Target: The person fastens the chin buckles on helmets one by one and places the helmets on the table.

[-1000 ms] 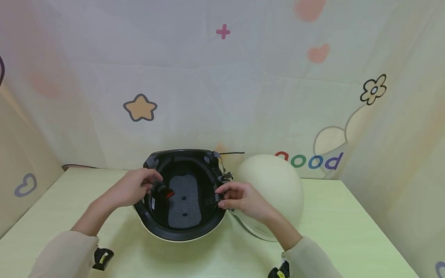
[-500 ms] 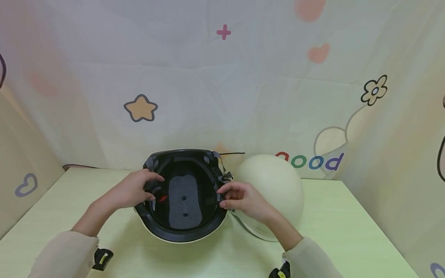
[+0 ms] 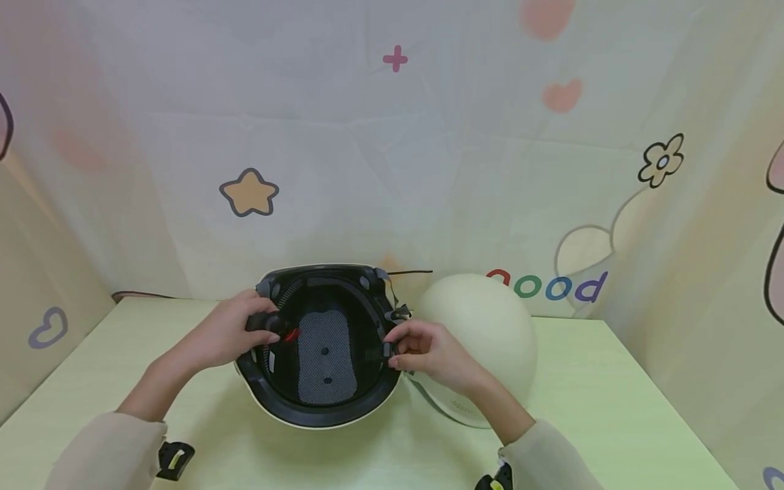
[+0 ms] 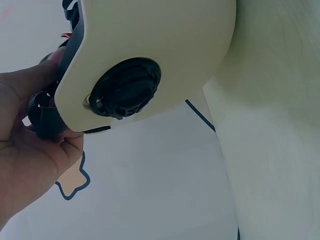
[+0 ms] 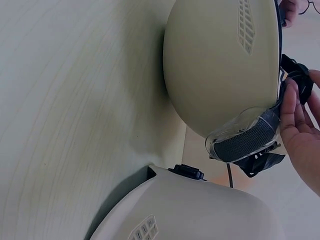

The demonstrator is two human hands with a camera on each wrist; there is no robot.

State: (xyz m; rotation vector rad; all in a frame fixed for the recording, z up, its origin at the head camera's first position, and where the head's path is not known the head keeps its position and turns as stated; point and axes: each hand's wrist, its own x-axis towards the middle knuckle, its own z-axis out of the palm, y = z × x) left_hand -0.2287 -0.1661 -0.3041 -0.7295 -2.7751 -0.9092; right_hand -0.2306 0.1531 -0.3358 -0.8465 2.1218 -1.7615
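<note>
A cream helmet lies upside down on the table, its black padded inside facing up. At its left rim my left hand grips a black chin-strap buckle with a red tab sticking out over the lining. The left wrist view shows webbing running through those fingers, beside a round black knob on the shell. Across the opening my right hand pinches the other black strap end between thumb and fingertips. In the right wrist view that strap end sits above the rim.
A second cream helmet, dome up, stands just right of the first, behind my right hand. A printed curtain encloses the pale green table at the back and sides. A thin black cord shows at the back.
My left hand has shifted slightly left, with its fingers and thumb closing in on the buckle, and the red tab has turned and moved. The right hand stays nearly still at the strap end.
</note>
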